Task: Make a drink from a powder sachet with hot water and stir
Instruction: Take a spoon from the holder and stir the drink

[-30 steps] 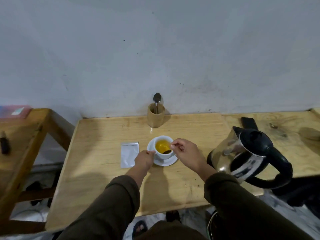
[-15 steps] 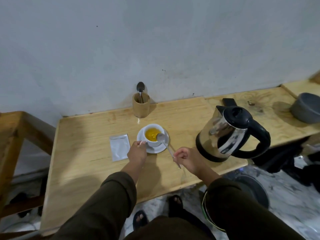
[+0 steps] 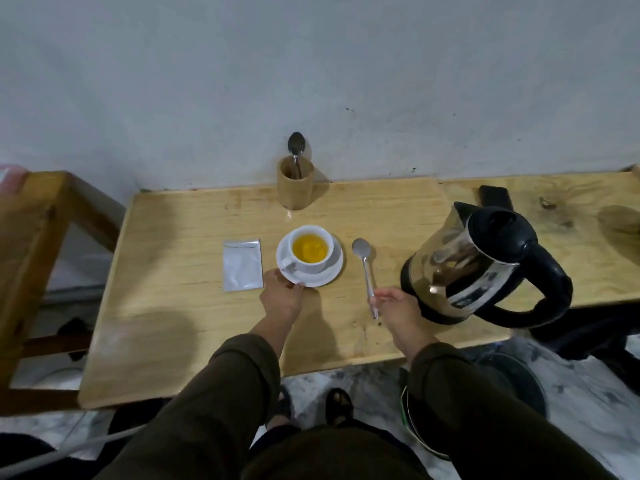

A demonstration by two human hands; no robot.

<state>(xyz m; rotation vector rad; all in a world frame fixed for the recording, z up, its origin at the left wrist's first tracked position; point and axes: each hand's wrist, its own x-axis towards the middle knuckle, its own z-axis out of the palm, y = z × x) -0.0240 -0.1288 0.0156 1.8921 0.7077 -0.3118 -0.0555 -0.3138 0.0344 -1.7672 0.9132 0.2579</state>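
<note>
A: Bench (image 3: 173, 306), kettle (image 3: 485, 265) by its right edge, cup (image 3: 310, 249) of yellow drink mid-bench on its saucer (image 3: 332, 271).

B: Right hand (image 3: 401, 311), grip pinched on the spoon (image 3: 366, 271) handle; spoon runs front-to-back, bowl just right of the cup. Left hand (image 3: 282, 299) touches the saucer rim.

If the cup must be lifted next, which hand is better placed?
Left. The left hand already touches the saucer rim, near the cup handle. The right hand is holding the spoon beside the kettle.
</note>
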